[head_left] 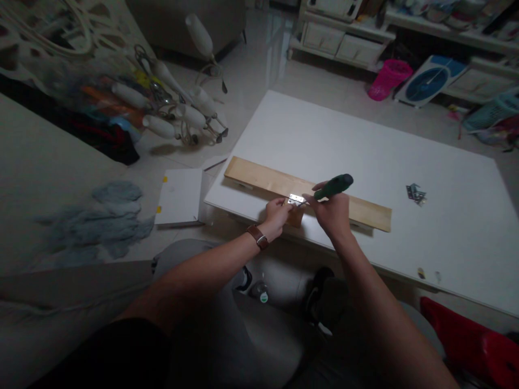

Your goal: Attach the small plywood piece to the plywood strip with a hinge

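Observation:
A long wooden board lies on a white table, with a small metal hinge on its near edge. My left hand, a brown watch on its wrist, pinches the hinge against the board. My right hand is closed round a green-handled screwdriver, whose tip points at the hinge. A small wooden block sits under the hinge between both hands, partly hidden.
Several spare hinges lie on the table to the right. A white panel and a chandelier rest on the floor at left. A pink basket and a fan stand behind. A red object is near my right knee.

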Demonstrator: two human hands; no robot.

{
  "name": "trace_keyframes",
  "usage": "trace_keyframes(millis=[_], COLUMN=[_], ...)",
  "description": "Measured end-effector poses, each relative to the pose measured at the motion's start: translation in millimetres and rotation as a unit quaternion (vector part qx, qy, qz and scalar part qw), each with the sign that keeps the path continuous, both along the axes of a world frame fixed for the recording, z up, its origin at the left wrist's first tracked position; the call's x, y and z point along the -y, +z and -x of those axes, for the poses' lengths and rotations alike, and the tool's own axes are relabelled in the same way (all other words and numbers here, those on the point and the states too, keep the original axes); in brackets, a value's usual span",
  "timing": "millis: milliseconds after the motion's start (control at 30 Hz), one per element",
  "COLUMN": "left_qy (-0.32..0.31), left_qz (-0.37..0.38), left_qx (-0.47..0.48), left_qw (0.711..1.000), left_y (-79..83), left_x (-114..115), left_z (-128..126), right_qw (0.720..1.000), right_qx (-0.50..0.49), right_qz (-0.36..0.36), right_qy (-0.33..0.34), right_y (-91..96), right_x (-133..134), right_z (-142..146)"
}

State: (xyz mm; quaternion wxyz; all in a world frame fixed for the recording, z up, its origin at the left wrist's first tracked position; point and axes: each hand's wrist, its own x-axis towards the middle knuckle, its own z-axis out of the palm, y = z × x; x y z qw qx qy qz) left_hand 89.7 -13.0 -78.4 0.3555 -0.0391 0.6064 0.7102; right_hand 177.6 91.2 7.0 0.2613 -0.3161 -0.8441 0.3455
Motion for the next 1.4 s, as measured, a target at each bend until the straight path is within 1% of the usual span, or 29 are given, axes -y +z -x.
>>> trace_keyframes(millis=[100, 233, 333, 400, 533, 600, 667, 767, 867, 967, 1033, 1100, 1267, 1333, 1400], left_qy=[0.004, 0.003, 0.003, 0.003, 0.003, 0.0, 0.001, 0.006, 0.002, 0.003, 0.005, 0.002, -0.006, -0.003, 0.0], left_qz=[0.003, 0.004, 0.0, -0.001, -0.004, -0.006, -0.004, 0.003, -0.005, -0.005, 0.006, 0.009, 0.005, 0.011, 0.011], left_qx=[0.003, 0.001, 0.001, 0.003, 0.001, -0.002, -0.001, 0.007, 0.009, 0.008, 0.004, -0.002, 0.0, -0.002, 0.0], left_qw=[1.0, 1.0, 1.0, 1.0, 1.0, 1.0, 1.0, 1.0, 1.0, 1.0, 1.0, 1.0, 1.0, 1.0, 1.0], left_y=[1.9, 3.2, 1.4, -0.6, -2.4, -2.0, -1.2, -0.4, 0.2, 1.6, 3.2, 4.8, 6.2, 5.6, 5.1], left_x=[0, 0, 0, -1, -1, -1, -1, -2, -2, -2, 0, 1, 2, 1, 0], left_z=[0, -1, -1, -1, -1, -1, 0, 0, 0, 0, -1, -1, -1, -1, 0], right_qw=[0.998, 0.982, 0.976, 0.981, 0.996, 0.999, 1.0, 0.999, 0.995, 0.983, 0.979, 0.983, 0.999, 0.999, 1.0], right_qx=[-0.021, -0.044, -0.027, -0.015, 0.002, 0.017, 0.025, 0.016, -0.004, -0.014, -0.012, -0.006, 0.023, 0.029, 0.029], right_qz=[0.061, 0.162, 0.188, 0.169, 0.081, 0.033, 0.01, 0.033, 0.092, 0.16, 0.177, 0.159, 0.047, 0.014, 0.005], right_qy=[0.02, 0.083, 0.108, 0.098, 0.04, 0.011, -0.001, 0.012, 0.045, 0.085, 0.098, 0.086, 0.011, -0.001, 0.0], right_y=[0.3, 0.2, 0.2, 0.9, 3.7, 5.1, 6.0, 6.6, 5.6, 4.1, 4.1, 5.3, 8.3, 7.7, 6.4], right_x=[-2, -8, -12, -12, -7, -4, -2, 0, -2, -6, -8, -9, -5, -2, 0], right_z=[1, 0, -3, -5, -5, -4, -2, 0, 0, -2, -3, -5, -6, -4, -2])
